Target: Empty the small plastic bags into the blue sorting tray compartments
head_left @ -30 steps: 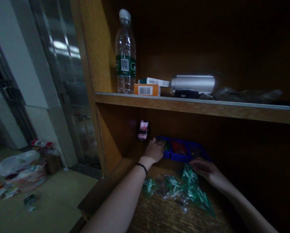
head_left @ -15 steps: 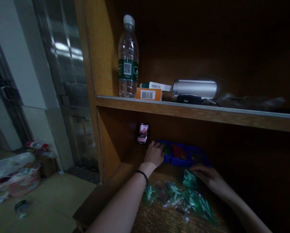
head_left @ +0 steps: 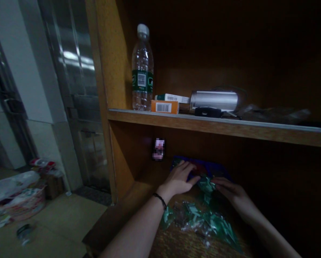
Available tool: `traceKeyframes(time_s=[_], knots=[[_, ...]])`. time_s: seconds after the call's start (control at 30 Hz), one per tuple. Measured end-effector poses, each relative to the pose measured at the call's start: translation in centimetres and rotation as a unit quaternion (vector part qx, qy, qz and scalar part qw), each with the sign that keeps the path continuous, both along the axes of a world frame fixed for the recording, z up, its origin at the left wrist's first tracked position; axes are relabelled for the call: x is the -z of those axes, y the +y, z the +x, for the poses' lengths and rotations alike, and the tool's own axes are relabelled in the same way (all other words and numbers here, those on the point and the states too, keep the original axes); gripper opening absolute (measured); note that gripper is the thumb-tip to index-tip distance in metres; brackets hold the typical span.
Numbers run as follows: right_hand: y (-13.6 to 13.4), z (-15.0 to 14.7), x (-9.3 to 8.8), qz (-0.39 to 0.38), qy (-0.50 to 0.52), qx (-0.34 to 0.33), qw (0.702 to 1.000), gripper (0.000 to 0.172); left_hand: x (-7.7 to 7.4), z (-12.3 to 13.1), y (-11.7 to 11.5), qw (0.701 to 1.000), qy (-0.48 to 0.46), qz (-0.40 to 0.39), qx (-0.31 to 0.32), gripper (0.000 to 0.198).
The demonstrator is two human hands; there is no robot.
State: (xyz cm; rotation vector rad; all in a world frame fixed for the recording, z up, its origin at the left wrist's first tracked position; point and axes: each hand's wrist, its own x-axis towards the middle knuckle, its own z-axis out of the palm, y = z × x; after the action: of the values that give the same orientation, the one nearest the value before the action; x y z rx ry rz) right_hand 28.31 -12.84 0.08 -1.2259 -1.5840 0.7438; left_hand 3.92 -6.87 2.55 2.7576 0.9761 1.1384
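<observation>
My right hand (head_left: 231, 190) pinches a small green plastic packet (head_left: 206, 185) by its right edge, just in front of a blue divided tray (head_left: 221, 168). My left hand (head_left: 179, 178) reaches over the tray's left and front part, thumb and fingers apart, with the thumb close to the packet. Whether that thumb touches it I cannot tell. Red contents (head_left: 200, 168) show in the tray's middle section; its left section is partly hidden by my left hand. Below both hands, several clear and green packets (head_left: 196, 215) lie in a loose pile on the wooden surface.
On the shelf (head_left: 138, 115) above stand a plastic bottle (head_left: 142, 71), an orange box (head_left: 165, 107), a white-and-green box (head_left: 173, 98) and a silver cylinder (head_left: 214, 100). A blurred-out picture (head_left: 158, 149) is at the back left. A filled basket (head_left: 26, 204) sits on the floor.
My left hand has moved right, from the tray's left end to beside the green packet. My right hand has raised the packet slightly, up and left.
</observation>
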Motion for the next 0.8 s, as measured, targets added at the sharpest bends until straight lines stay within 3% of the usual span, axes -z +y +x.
traceKeyframes(time_s=[0.07,0.13,0.3,0.47,0.67,0.8], knots=[[-0.2,-0.3,-0.2,-0.006,0.007,-0.014,1.000,0.042,0.1,1.0,-1.1,0.997,0.027,-0.015,0.069,0.048],[-0.4,-0.6,-0.3,-0.013,0.005,-0.037,0.999,0.042,0.4,1.7,-1.6,0.994,0.039,-0.032,0.100,0.055],[-1.2,-1.2,-0.8,-0.041,0.008,-0.109,0.993,0.042,1.0,1.9,-1.3,0.991,0.016,-0.103,0.088,0.029],[-0.8,-0.7,-0.5,-0.025,0.033,-0.101,0.994,0.035,1.3,1.3,0.9,0.984,-0.135,-0.117,0.005,0.011],[-0.4,-0.1,-0.2,-0.020,0.059,-0.053,0.997,0.037,2.1,-1.3,5.2,0.905,-0.389,-0.113,-0.131,0.015],[-0.8,-0.1,-0.7,-0.022,0.050,-0.031,0.998,0.039,2.9,-2.9,6.5,0.892,-0.397,-0.121,-0.177,0.015]])
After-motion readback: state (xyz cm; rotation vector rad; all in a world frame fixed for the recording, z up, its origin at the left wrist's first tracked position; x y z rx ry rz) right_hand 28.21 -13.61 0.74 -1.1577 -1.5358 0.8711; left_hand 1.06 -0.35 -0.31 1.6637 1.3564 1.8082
